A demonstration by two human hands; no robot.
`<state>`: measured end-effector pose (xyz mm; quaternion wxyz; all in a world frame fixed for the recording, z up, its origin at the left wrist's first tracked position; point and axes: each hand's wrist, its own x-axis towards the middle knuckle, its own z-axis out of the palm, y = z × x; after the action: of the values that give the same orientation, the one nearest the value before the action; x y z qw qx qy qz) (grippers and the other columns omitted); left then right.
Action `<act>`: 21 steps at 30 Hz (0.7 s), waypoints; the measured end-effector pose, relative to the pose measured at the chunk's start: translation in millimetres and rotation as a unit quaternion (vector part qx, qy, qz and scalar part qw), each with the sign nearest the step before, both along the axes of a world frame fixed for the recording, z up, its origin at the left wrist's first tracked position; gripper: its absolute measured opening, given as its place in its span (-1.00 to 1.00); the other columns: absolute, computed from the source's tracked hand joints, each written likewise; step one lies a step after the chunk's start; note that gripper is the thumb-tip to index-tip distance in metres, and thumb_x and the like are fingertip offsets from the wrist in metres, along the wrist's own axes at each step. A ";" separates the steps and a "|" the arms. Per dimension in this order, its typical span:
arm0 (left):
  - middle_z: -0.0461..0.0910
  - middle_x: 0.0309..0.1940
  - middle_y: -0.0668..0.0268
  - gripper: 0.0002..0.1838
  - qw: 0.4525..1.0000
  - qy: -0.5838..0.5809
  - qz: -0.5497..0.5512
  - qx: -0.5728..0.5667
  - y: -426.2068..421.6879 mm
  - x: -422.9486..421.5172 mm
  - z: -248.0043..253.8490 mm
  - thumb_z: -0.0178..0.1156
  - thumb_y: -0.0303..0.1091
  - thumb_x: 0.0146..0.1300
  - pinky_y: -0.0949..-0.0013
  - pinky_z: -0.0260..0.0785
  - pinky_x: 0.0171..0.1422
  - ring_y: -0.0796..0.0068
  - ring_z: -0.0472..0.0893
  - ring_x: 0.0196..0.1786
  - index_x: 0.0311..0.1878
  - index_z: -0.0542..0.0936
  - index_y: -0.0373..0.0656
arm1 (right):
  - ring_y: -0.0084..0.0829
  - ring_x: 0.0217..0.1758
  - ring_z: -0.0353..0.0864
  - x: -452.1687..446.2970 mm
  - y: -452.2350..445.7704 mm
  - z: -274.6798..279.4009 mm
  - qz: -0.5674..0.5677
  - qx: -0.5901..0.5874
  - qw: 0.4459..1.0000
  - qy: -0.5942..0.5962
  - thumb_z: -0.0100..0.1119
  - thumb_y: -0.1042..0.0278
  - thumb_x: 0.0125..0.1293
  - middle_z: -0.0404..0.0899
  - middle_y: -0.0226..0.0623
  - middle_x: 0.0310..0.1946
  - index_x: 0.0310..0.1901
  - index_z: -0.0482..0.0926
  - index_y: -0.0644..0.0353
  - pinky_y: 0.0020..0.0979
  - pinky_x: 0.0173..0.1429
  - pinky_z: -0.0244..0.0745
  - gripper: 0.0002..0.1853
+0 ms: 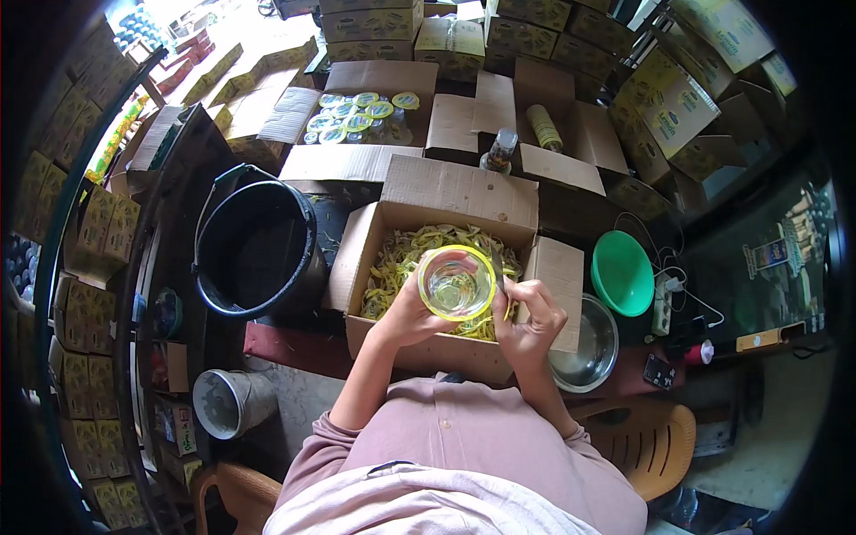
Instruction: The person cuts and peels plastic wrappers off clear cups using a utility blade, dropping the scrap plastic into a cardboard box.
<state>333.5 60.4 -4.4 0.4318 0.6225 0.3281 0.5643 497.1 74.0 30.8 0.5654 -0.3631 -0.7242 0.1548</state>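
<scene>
My left hand is closed around a clear cup with a bright yellow rim, its round mouth turned up toward me. Against the cup's right edge lies a thin, dark knife blade. My right hand grips this knife, fingers curled, with a bit of yellow strip by the thumb. Both hands are above an open cardboard box that holds a heap of yellow strips. The cup hides part of the heap.
A black bucket stands left of the box, with a grey pail below. Right are a green basin, a metal bowl and a phone. Behind, a carton holds several lidded cups; a bottle stands nearby.
</scene>
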 end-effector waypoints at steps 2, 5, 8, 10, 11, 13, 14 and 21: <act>0.38 0.00 0.26 -0.26 0.999 -0.028 0.014 -0.013 -0.9 4.8 0.3 0.33 -0.50 -0.17 0.35 0.23 0.22 0.44 0.40 0.10 0.15 0.24 -0.22 | -0.51 -0.58 0.51 1.1 3.1 -3.8 -0.002 0.019 1.000 0.005 0.25 0.63 -0.06 0.49 -0.29 -0.61 -0.42 0.56 0.26 -0.54 -0.48 0.40 -0.87; 0.37 -0.02 0.27 -0.25 0.998 -0.046 0.029 -0.024 -1.5 7.1 -1.9 0.34 -0.48 -0.14 0.37 0.26 0.19 0.44 0.40 0.09 0.17 0.21 -0.22 | -0.51 -0.58 0.51 1.7 2.9 -1.7 -0.007 0.006 1.000 0.017 0.25 0.64 -0.07 0.49 -0.29 -0.61 -0.39 0.57 0.25 -0.54 -0.48 0.40 -0.84; 0.26 0.03 0.24 -0.22 0.996 -0.008 0.088 0.007 -0.2 6.4 1.8 0.31 -0.44 -0.05 0.32 0.25 0.18 0.40 0.34 0.12 0.23 0.10 -0.18 | -0.52 -0.59 0.50 4.0 -2.2 0.5 -0.009 -0.036 0.999 0.010 0.23 0.65 -0.07 0.48 -0.29 -0.62 -0.40 0.57 0.26 -0.53 -0.47 0.40 -0.86; 0.21 0.07 0.22 -0.19 0.993 -0.029 0.111 0.017 1.7 4.2 -0.8 0.30 -0.47 -0.05 0.31 0.22 0.19 0.38 0.30 0.14 0.26 0.06 -0.17 | -0.53 -0.60 0.49 8.7 0.7 -3.1 -0.007 -0.060 0.998 -0.031 0.21 0.65 -0.06 0.47 -0.29 -0.62 -0.35 0.58 0.26 -0.53 -0.47 0.40 -0.82; 0.18 0.08 0.21 -0.17 0.991 -0.039 0.123 0.022 1.9 2.7 -2.7 0.29 -0.48 -0.05 0.31 0.20 0.20 0.38 0.28 0.15 0.27 0.05 -0.17 | -0.53 -0.61 0.49 11.7 2.5 -5.7 -0.005 -0.072 0.996 -0.051 0.21 0.65 -0.06 0.47 -0.29 -0.62 -0.32 0.58 0.26 -0.53 -0.46 0.40 -0.80; 0.11 0.12 0.18 -0.22 0.991 -0.049 0.123 0.017 1.2 -1.8 -4.4 0.18 -0.43 0.05 0.30 0.13 0.23 0.37 0.20 0.20 0.30 -0.03 -0.17 | -0.54 -0.62 0.48 20.2 6.1 -10.2 -0.012 -0.102 0.991 -0.086 0.20 0.64 -0.06 0.47 -0.30 -0.63 -0.22 0.57 0.24 -0.52 -0.46 0.41 -0.71; 0.11 0.12 0.18 -0.24 0.990 -0.057 0.131 0.007 0.3 -3.4 -4.7 0.15 -0.41 0.07 0.29 0.11 0.24 0.37 0.19 0.21 0.30 -0.03 -0.17 | -0.54 -0.63 0.47 22.3 6.5 -11.7 -0.015 -0.117 0.988 -0.103 0.20 0.64 -0.06 0.47 -0.31 -0.63 -0.17 0.56 0.24 -0.52 -0.45 0.41 -0.67; 0.08 0.16 0.16 -0.31 0.984 -0.064 0.166 -0.005 -0.5 7.4 -11.7 0.07 -0.36 0.18 0.22 -0.02 0.31 0.33 0.15 0.24 0.29 -0.07 -0.19 | -0.54 -0.58 0.54 4.0 -10.4 -4.7 -0.075 -0.048 0.996 -0.030 0.24 0.59 -0.04 0.51 -0.34 -0.61 -0.06 0.53 0.17 -0.49 -0.42 0.42 -0.59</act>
<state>340.9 59.9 -16.1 0.3553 0.5198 0.4010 0.6654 501.1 63.6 26.1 0.5349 -0.4481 -0.7034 0.1355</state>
